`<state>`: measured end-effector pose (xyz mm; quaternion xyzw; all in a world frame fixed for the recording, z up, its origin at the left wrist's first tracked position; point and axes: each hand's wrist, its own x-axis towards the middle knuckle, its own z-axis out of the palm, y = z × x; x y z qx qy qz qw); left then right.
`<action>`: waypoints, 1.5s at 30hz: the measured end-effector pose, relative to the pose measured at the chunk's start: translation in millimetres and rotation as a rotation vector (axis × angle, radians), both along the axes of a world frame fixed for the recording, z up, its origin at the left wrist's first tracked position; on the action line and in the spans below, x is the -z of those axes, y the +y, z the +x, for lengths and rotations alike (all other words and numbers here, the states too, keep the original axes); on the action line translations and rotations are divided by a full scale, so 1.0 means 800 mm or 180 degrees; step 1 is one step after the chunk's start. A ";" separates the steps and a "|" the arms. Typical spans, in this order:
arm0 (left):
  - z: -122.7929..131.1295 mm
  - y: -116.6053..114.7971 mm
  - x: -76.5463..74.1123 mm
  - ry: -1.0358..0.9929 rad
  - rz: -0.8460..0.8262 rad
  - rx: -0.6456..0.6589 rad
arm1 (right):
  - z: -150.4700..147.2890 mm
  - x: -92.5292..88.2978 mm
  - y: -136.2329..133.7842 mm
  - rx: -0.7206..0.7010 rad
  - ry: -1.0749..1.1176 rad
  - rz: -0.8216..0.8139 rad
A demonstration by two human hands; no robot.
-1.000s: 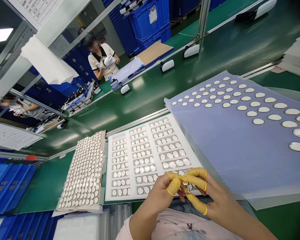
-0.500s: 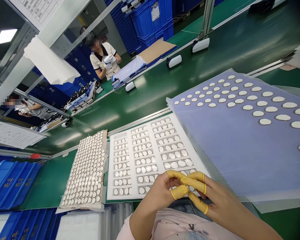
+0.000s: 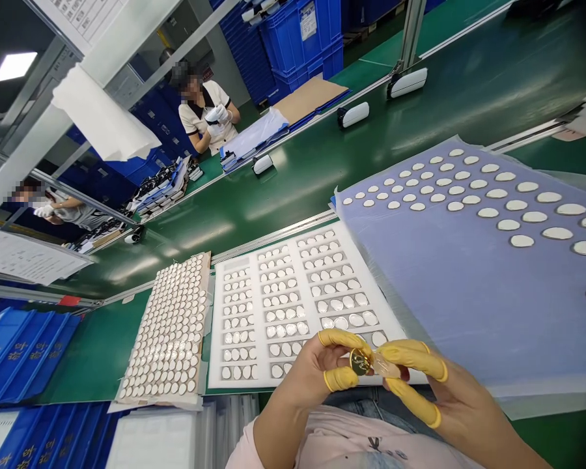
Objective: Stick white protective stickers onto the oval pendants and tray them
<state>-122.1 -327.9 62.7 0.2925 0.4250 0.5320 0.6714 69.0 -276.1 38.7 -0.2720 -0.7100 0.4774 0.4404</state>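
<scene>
My left hand (image 3: 308,374), yellow cots on its fingertips, pinches a shiny gold disc (image 3: 359,361) with a dark marking. Beside it, my right hand (image 3: 432,381), also in yellow finger cots, holds a pale translucent oval piece (image 3: 385,367) by its edge. The two pieces are close together, and I cannot tell whether they still touch. Both hands are over the near right corner of a white slotted tray (image 3: 260,326). Its slots hold rows of white-faced oval pieces (image 3: 356,318).
Right of the tray lies a purple sheet (image 3: 430,280) with spaced oval pieces. On the left, a board (image 3: 207,280) carries densely packed discs. Blue bins (image 3: 39,352) stand far left. White-and-black devices (image 3: 355,114) sit along the green belt (image 3: 303,172); a gloved co-worker (image 3: 209,117) is beyond.
My hands have drawn slightly apart, the right one moving to the right. The gold disc and the translucent piece, largely covered by fingers before, now show between them.
</scene>
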 end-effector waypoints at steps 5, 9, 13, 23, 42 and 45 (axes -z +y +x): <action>0.007 -0.003 -0.004 -0.0363 0.0116 -0.0003 | -0.007 -0.003 -0.018 -0.0032 0.0584 -0.1300; 0.007 -0.004 -0.002 -0.0367 -0.0023 0.0012 | -0.014 -0.010 -0.028 0.0041 0.0755 -0.1878; 0.008 -0.004 0.002 -0.0469 -0.0076 -0.0001 | -0.016 -0.002 -0.033 0.0212 0.0692 -0.2001; 0.007 -0.005 0.007 -0.0613 -0.0021 -0.0150 | -0.024 -0.006 -0.035 0.0177 0.1024 -0.2390; -0.003 -0.007 0.026 -0.0876 0.0067 -0.0371 | -0.039 0.006 -0.032 0.0529 0.0840 -0.2212; -0.009 -0.009 0.036 -0.0700 0.0078 -0.0518 | -0.037 0.020 -0.018 0.0348 0.0594 -0.2097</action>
